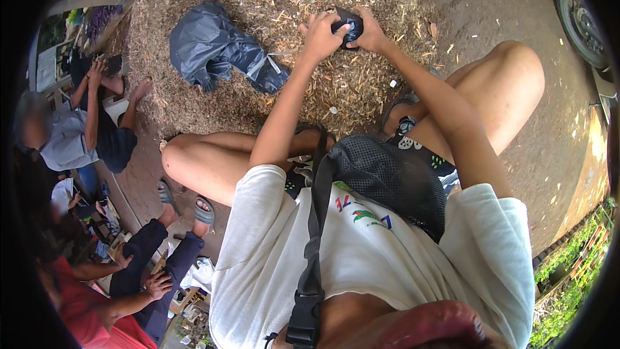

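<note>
A small, rounded black plastic bag (349, 24) is held between my two hands above a heap of dry, brownish shredded matter (310, 106). My left hand (321, 37) presses on its left side, thumb over the front. From the other side, my right hand (372, 33) grips it with fingers curled round. What is inside the small bag cannot be made out. Left of my hands, a large, crumpled black plastic bag (216, 42) lies on the heap, its narrower end pointing toward me.
My bent legs frame the near side of the heap. A mesh bag (387, 178) hangs at my front from a black strap (312, 239). Other people sit at the left, one in a grey shirt (68, 142), one in red (84, 310). A vehicle wheel (579, 22) stands at the far right.
</note>
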Action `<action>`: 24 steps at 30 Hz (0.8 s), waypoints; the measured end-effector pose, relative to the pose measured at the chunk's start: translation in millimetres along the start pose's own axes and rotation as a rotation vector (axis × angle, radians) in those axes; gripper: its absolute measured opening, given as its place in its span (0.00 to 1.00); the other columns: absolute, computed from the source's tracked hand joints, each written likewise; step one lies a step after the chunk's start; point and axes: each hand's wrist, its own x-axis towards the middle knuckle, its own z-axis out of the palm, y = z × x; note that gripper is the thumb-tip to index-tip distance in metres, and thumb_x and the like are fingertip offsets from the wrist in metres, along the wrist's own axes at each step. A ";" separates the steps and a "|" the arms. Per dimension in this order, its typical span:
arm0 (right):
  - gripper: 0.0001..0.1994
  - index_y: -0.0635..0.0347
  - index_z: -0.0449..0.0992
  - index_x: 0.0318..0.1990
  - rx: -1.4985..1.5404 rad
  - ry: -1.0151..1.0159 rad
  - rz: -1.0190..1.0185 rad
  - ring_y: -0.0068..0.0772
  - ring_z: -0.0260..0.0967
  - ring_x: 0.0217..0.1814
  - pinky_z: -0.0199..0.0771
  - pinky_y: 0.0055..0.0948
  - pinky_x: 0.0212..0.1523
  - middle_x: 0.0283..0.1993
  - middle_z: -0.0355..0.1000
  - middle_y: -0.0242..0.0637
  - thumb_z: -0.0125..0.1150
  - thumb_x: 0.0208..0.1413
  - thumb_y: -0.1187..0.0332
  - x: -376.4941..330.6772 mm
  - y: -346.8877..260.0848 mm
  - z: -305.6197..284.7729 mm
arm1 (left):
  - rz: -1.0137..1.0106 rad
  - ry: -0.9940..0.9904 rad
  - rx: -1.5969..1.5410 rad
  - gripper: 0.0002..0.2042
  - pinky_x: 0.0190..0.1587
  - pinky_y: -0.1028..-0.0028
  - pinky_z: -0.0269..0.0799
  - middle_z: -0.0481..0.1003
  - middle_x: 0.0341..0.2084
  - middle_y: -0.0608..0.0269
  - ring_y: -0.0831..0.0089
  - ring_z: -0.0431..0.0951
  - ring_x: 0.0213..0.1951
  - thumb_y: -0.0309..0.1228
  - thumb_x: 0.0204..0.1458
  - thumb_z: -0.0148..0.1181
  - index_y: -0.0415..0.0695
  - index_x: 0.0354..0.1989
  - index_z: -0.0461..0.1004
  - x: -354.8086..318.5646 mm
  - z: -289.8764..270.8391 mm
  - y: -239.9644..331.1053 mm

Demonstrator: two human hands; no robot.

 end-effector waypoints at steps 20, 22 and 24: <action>0.43 0.54 0.56 0.61 -0.065 -0.046 -0.181 0.50 0.66 0.55 0.66 0.39 0.56 0.53 0.66 0.52 0.73 0.34 0.69 -14.0 17.8 -1.3 | 0.552 0.080 0.071 0.07 0.44 0.63 0.66 0.74 0.32 0.55 0.58 0.74 0.39 0.23 0.49 0.55 0.39 0.36 0.73 -33.3 30.3 11.1; 0.41 0.54 0.57 0.59 -0.070 -0.046 -0.098 0.51 0.66 0.54 0.66 0.39 0.54 0.51 0.67 0.52 0.73 0.33 0.69 -15.3 10.8 -2.7 | 0.484 0.069 0.077 0.07 0.45 0.62 0.66 0.75 0.33 0.55 0.59 0.74 0.41 0.22 0.47 0.55 0.39 0.36 0.73 -35.0 26.5 6.1; 0.39 0.54 0.57 0.58 -0.048 -0.045 -0.038 0.53 0.67 0.52 0.67 0.40 0.52 0.48 0.67 0.52 0.72 0.35 0.68 -15.6 4.3 -1.9 | 0.350 -0.028 0.109 0.09 0.46 0.62 0.64 0.75 0.33 0.57 0.61 0.74 0.44 0.20 0.42 0.56 0.40 0.34 0.72 -34.0 23.3 1.7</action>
